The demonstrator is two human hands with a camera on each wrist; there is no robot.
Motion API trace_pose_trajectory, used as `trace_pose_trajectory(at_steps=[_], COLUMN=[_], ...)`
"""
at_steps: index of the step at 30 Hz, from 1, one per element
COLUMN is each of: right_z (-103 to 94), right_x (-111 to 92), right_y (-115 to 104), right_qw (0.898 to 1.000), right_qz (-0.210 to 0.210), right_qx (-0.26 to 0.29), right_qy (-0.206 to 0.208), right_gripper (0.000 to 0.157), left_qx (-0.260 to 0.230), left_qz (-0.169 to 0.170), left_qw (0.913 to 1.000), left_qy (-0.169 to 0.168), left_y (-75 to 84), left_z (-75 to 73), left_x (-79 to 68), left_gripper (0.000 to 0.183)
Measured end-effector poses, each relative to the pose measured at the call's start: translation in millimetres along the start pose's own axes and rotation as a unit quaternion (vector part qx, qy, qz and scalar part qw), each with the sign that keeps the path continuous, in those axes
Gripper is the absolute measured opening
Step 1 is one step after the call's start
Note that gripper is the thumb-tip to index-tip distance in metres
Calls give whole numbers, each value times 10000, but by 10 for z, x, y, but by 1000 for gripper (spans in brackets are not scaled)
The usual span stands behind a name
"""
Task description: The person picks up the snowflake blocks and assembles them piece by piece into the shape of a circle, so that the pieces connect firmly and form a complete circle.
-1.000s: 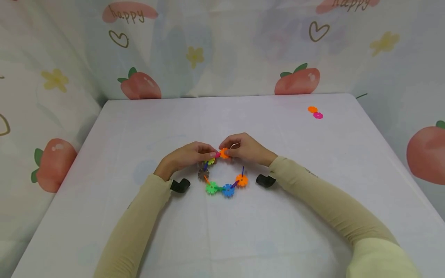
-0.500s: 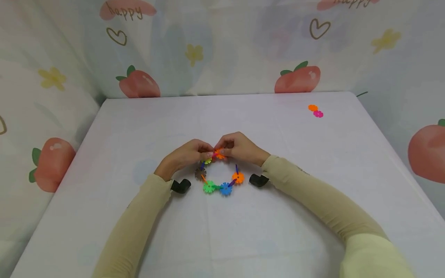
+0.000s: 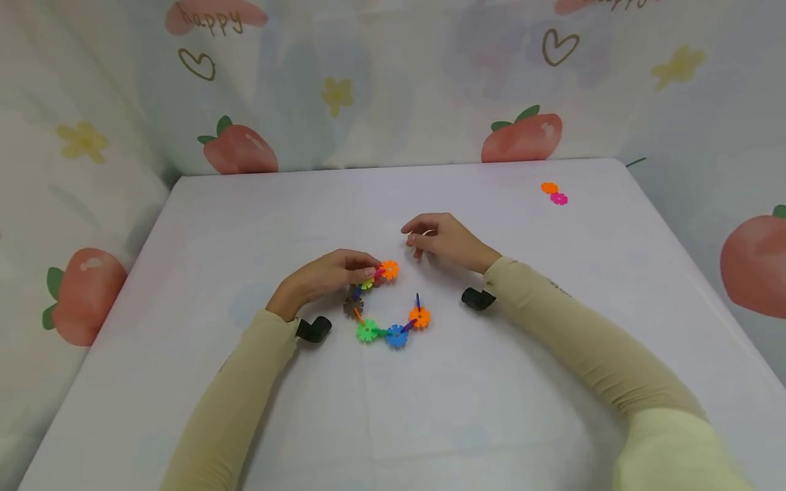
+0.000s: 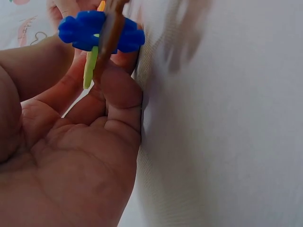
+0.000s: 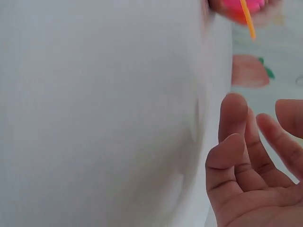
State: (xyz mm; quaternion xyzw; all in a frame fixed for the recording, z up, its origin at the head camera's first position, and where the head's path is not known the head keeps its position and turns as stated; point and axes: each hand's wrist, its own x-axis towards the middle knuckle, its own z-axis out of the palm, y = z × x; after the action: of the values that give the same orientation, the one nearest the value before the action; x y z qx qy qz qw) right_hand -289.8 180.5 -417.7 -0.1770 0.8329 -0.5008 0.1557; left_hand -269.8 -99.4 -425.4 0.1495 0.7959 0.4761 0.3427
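Observation:
An open ring of linked snowflake discs curves across the middle of the table in the head view. At its far left end my left hand [image 3: 328, 278] pinches the chain near a pink disc [image 3: 379, 273], with an orange disc [image 3: 389, 270] sticking out past the fingertips. The blue disc [image 4: 84, 31] and brown disc [image 4: 112, 33] cross beside the thumb in the left wrist view. Along the near side run a green disc [image 3: 367, 331], a light blue disc [image 3: 396, 336] and another orange disc [image 3: 420, 317]. My right hand [image 3: 451, 240] hovers off the chain, fingers loosely bent and holding nothing.
A loose orange disc [image 3: 549, 187] and a loose pink disc [image 3: 559, 199] lie at the far right of the white-covered table [image 3: 479, 409]. Black wrist cameras [image 3: 314, 329] hang by both sleeves. A printed curtain [image 3: 417, 82] stands behind the table.
My right hand has let go of the orange disc at the chain's far end and drawn away to the right and back. My left hand stays on the chain.

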Motion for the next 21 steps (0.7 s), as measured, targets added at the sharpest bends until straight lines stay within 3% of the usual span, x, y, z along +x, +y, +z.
trace_pose_trajectory(at_steps=[12, 21], right_z=[-746, -1216], right_x=[-86, -220], right_y=[268, 563], right_qw=[9907, 9793], right_qz=[783, 1059], right_qx=[-265, -444], right_qy=[1084, 1667], right_gripper=[37, 43], left_qx=[-328, -374], left_qz=[91, 204], left_qw=[9992, 9985], left_qy=[-221, -356], left_y=[-20, -53], left_z=[-26, -36], left_x=[1, -11], left_gripper=[37, 42])
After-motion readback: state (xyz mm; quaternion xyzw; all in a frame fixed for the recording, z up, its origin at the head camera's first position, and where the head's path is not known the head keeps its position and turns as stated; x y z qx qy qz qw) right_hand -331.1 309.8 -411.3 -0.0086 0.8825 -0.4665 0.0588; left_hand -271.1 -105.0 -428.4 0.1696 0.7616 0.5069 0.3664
